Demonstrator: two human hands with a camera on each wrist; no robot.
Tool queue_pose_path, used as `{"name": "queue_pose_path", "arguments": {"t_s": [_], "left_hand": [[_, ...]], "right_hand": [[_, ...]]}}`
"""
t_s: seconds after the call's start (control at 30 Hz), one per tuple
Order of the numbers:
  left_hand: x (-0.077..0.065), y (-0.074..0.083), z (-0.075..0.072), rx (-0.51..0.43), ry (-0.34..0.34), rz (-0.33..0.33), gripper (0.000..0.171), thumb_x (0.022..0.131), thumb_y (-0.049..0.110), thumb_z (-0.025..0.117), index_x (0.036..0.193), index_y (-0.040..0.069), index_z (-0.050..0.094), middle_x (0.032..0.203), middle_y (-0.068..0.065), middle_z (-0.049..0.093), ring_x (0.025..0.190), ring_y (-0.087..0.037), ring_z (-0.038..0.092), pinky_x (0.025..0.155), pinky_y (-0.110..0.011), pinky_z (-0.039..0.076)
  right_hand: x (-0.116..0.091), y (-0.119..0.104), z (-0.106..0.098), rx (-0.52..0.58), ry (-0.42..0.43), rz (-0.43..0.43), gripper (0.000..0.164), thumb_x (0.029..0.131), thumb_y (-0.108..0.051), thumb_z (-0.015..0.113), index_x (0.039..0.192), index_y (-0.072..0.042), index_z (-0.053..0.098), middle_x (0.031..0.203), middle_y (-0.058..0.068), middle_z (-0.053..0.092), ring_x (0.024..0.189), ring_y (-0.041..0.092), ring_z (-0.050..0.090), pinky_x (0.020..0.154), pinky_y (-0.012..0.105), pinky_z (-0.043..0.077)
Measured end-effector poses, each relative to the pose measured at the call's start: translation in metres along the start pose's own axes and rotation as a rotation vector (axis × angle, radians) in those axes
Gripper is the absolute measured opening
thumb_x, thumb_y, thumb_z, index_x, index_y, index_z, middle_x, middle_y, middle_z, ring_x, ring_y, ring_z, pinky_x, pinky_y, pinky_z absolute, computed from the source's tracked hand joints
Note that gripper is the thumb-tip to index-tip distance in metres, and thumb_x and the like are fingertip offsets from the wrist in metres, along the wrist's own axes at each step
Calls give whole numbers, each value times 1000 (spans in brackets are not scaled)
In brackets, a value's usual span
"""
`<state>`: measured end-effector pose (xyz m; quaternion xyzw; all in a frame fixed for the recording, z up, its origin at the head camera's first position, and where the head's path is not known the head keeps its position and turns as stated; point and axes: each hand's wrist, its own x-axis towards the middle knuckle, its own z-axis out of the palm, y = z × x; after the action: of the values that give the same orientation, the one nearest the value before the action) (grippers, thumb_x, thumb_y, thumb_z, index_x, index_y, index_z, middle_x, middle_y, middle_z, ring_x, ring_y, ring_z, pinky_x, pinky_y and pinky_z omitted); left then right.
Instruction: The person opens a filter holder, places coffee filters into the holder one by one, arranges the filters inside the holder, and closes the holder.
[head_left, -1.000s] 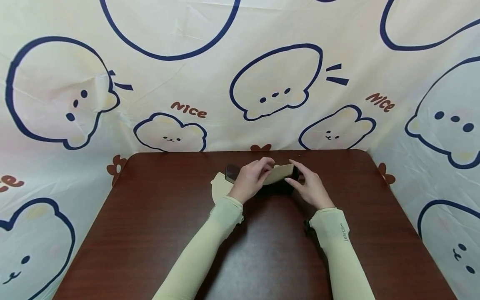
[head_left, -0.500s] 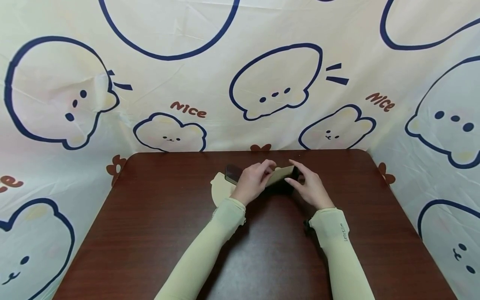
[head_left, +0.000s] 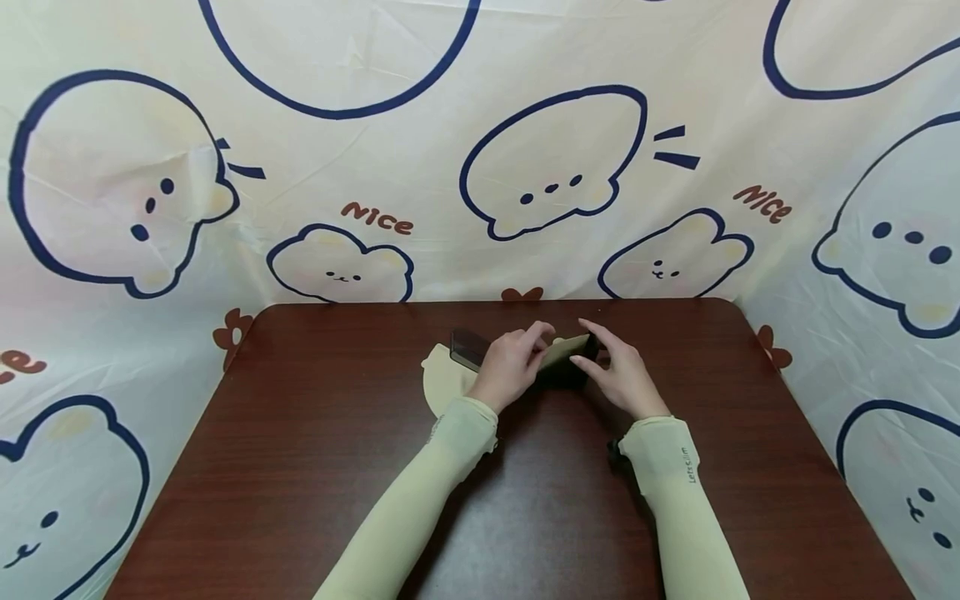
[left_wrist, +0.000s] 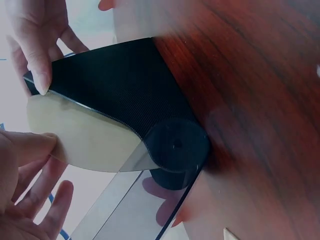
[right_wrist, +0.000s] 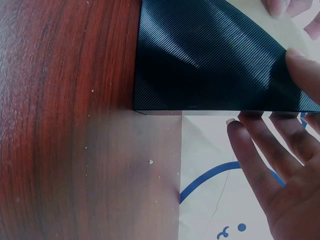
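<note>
A black ribbed case (left_wrist: 115, 80) stands on edge near the far side of the table. Its clear lid (left_wrist: 127, 210) is swung out to the left on a round pivot. A thin beige rounded sheet (left_wrist: 95, 132) sits partly inside the case, its lower part behind the ribbed wall. My left hand (head_left: 510, 367) pinches the sheet's edge between thumb and fingers. From the right, my right hand (head_left: 618, 371) grips the case, thumb on the ribbed front and fingers behind. A second flat beige piece (head_left: 442, 385) with a small tab lies left of the case, partly covered by my left hand.
The brown wooden table (head_left: 330, 400) has rounded far corners. Cloth with printed cartoon bears (head_left: 420, 167) hangs behind it and along both sides. Pale specks (right_wrist: 151, 161) dot the wood beside the case.
My left hand has moved slightly right and down, and the beige sheet has sunk deeper into the case. The right hand has stayed in place.
</note>
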<state>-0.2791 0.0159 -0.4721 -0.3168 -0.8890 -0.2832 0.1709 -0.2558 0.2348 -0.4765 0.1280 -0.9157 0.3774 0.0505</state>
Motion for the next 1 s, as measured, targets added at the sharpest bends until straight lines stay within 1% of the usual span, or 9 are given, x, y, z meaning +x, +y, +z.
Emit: {"name": "queue_pose_path", "arguments": {"t_s": [0.3, 0.43, 0.67, 1.0], "left_hand": [[1, 5, 5, 24, 1, -20, 29, 91, 13, 65, 118, 19, 55, 90, 6, 70, 82, -9, 65, 79, -30, 52], [1, 5, 6, 33, -4, -34, 29, 91, 14, 65, 118, 18, 55, 90, 6, 70, 82, -9, 65, 78, -30, 52], [1, 5, 9, 20, 2, -31, 29, 91, 14, 65, 119, 17, 55, 89, 6, 69, 79, -11, 64, 79, -31, 52], [0, 4, 12, 9, 6, -35, 29, 91, 13, 64, 118, 18, 56, 87, 8, 69, 77, -11, 63, 77, -31, 52]], "right_hand": [[0, 2, 0, 7, 7, -3, 62, 91, -40, 63, 146, -39, 34, 144, 9, 46, 115, 33, 57, 89, 49, 50], [0, 2, 0, 8, 4, 2, 62, 91, -41, 63, 146, -40, 34, 144, 9, 47, 114, 33, 57, 87, 48, 51], [1, 3, 0, 17, 1, -4, 61, 91, -41, 63, 145, -40, 34, 142, 11, 48, 113, 34, 58, 86, 48, 52], [0, 2, 1, 20, 3, 8, 61, 90, -43, 63, 145, -42, 34, 140, 9, 49, 114, 32, 57, 88, 48, 51]]}}
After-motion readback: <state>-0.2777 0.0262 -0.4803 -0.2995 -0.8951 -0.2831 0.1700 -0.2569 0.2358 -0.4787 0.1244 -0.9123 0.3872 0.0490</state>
